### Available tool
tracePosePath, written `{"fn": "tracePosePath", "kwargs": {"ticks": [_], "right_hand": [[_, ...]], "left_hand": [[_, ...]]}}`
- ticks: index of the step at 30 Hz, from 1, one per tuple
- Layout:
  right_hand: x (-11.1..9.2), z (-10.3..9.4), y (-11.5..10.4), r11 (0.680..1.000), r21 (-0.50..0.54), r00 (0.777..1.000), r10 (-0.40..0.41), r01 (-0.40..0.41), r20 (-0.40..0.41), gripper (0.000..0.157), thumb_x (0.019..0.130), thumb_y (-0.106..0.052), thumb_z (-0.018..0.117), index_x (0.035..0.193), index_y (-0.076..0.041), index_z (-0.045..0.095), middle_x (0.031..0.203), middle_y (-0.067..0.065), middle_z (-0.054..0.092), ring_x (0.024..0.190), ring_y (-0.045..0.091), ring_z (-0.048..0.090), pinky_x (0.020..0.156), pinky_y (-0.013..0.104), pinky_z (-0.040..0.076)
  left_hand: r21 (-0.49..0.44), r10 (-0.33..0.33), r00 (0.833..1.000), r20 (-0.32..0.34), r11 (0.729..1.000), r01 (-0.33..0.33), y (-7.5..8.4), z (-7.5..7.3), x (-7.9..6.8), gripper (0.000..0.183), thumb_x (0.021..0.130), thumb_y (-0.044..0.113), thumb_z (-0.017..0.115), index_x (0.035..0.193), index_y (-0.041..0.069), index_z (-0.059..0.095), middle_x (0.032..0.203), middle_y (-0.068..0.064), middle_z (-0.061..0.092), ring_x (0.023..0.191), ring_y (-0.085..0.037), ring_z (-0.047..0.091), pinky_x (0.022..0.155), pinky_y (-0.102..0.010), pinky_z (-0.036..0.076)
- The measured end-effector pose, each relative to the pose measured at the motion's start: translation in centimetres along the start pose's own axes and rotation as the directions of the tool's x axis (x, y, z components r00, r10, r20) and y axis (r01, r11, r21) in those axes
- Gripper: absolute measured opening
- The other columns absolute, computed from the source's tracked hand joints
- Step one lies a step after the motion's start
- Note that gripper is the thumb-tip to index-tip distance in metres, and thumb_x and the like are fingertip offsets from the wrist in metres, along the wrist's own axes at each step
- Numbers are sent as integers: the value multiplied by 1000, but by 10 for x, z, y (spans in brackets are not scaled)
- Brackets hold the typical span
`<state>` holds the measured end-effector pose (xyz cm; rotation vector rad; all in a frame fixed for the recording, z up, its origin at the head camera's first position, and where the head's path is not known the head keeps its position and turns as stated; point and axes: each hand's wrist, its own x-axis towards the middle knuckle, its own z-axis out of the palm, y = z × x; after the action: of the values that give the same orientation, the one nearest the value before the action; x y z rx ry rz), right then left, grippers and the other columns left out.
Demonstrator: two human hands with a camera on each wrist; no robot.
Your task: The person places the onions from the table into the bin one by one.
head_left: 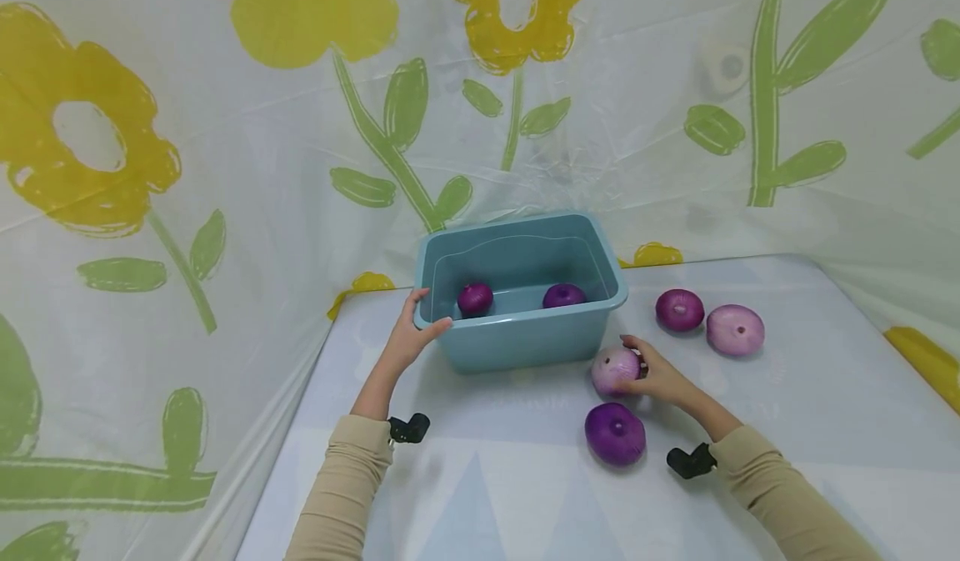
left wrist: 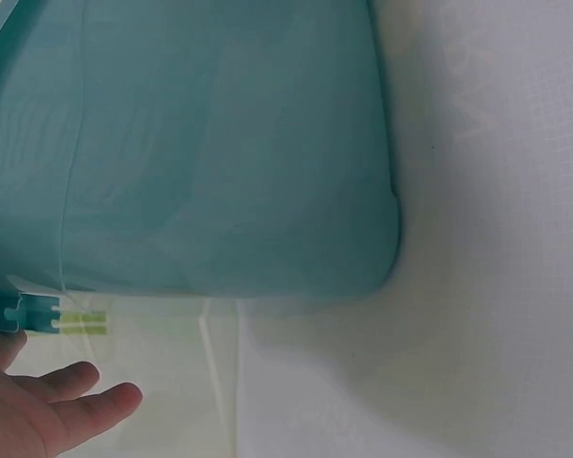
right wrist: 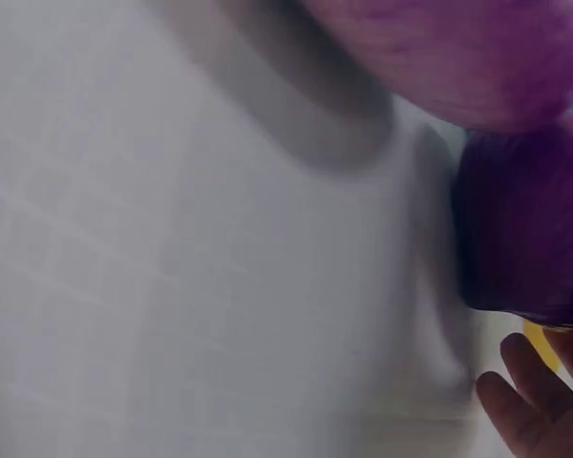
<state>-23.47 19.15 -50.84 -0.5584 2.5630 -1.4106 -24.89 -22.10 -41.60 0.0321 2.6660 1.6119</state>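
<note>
A blue-green plastic bin (head_left: 525, 340) stands at the back of the table, with two purple onions, one at the left (head_left: 475, 299) and one at the right (head_left: 564, 296), inside it. My left hand (head_left: 408, 336) rests against its front left corner, thumb along the front rim and fingers spread at the side. In the left wrist view, those fingers (left wrist: 95, 410) look fairly straight beside the bin wall (left wrist: 220, 162). In front of the bin's right end, my right hand (head_left: 654, 373) holds a pale pink-purple onion (head_left: 613, 371) between thumb and fingers. A dark purple onion (head_left: 615, 434) lies just nearer.
Two more onions, a dark purple one (head_left: 679, 310) and a pale one (head_left: 736, 330), lie side by side right of the bin. A flower-printed curtain (head_left: 300, 127) hangs directly behind the bin. A pale cloth (head_left: 487, 478) covers the table.
</note>
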Motion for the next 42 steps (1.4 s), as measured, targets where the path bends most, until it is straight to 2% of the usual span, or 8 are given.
{"fn": "tracePosePath", "kwargs": {"ticks": [7, 11, 19, 27, 39, 42], "right_hand": [[1, 9, 9, 999, 2, 999, 38, -38, 9, 85, 76, -30, 72, 139, 1, 23, 135, 30, 34, 120, 45, 39, 96, 60, 33], [2, 12, 14, 999, -12, 999, 42, -42, 7, 85, 76, -32, 72, 138, -2, 23, 133, 28, 38, 117, 44, 42, 94, 59, 36], [2, 5, 10, 998, -38, 998, 55, -55, -12, 84, 76, -35, 72, 138, -5, 24, 131, 29, 40, 114, 43, 45, 92, 58, 38], [5, -19, 2, 995, -56, 997, 79, -80, -10, 83, 77, -32, 71, 138, -4, 23, 131, 30, 38, 111, 42, 46, 90, 56, 41], [15, -68, -15, 977, -156, 989, 141, -145, -35, 88, 78, -40, 69, 140, -3, 19, 137, 32, 28, 117, 49, 38, 91, 63, 36], [16, -83, -21, 979, -131, 987, 157, -159, -25, 89, 79, -39, 68, 142, -4, 15, 139, 31, 25, 118, 48, 35, 93, 64, 33]], "left_hand": [[1, 8, 1000, -9, 1000, -8, 2, -1, 0, 70, 85, 30, 62, 141, 19, 21, 150, -14, 17, 135, -36, 21, 104, -56, 27], [3, 9, 1000, -4, 1000, -9, 2, -1, 0, 71, 85, 33, 62, 141, 19, 21, 150, -14, 16, 135, -35, 21, 104, -56, 26], [2, 2, 1000, -7, 1000, -2, 1, -1, 1, 70, 85, 32, 62, 141, 19, 21, 151, -13, 15, 136, -36, 19, 104, -56, 26], [-8, 8, 1000, -4, 1000, -8, 0, 0, -1, 71, 85, 33, 62, 141, 19, 21, 151, -14, 15, 135, -35, 20, 104, -56, 26], [0, -4, 1000, -3, 1000, 4, -1, 0, 0, 72, 85, 33, 62, 141, 20, 20, 151, -12, 14, 136, -35, 19, 104, -57, 26], [-4, -9, 1000, 0, 1000, 9, 1, 0, -1, 73, 84, 35, 62, 141, 20, 20, 151, -12, 14, 136, -35, 19, 103, -57, 27]]}}
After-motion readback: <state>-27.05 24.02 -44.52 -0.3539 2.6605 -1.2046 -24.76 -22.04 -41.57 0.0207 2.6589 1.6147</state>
